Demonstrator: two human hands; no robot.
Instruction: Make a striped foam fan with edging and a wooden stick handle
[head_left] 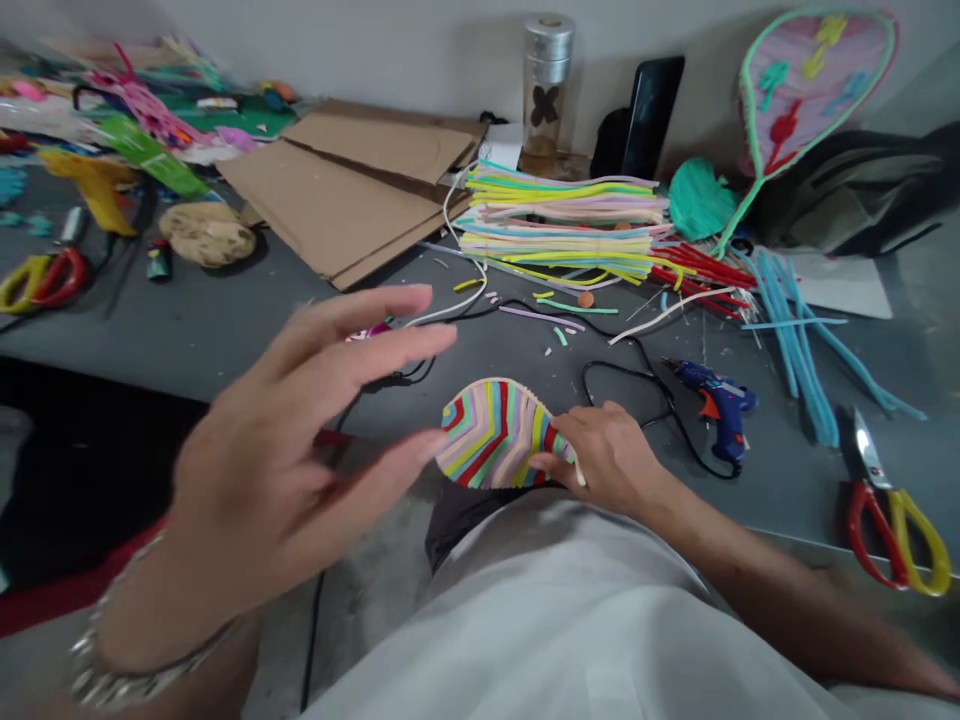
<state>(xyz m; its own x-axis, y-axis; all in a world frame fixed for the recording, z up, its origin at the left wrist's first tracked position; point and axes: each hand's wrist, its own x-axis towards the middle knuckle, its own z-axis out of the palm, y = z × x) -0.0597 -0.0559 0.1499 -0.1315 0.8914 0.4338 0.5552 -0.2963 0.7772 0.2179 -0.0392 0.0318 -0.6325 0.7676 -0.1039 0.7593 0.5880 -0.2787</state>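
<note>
My right hand [607,455] grips the right end of a rounded piece striped in bright zigzag colours [495,435], thumb in front and fingers behind its edge. The piece is tilted at the table's front edge, close to my lap. My left hand [300,430] is raised nearer the camera, left of the piece, with fingers and thumb apart and nothing between them. A blue glue gun [716,405] lies to the right of my right hand, its black cord looping behind.
Bundled pipe cleaners [562,225] lie at the back, beside cardboard sheets [360,190]. Red-and-yellow scissors [885,510] lie at the right edge, another pair [49,280] at the left. A bottle [547,90], phone [652,115] and pink fan shape [817,80] stand behind.
</note>
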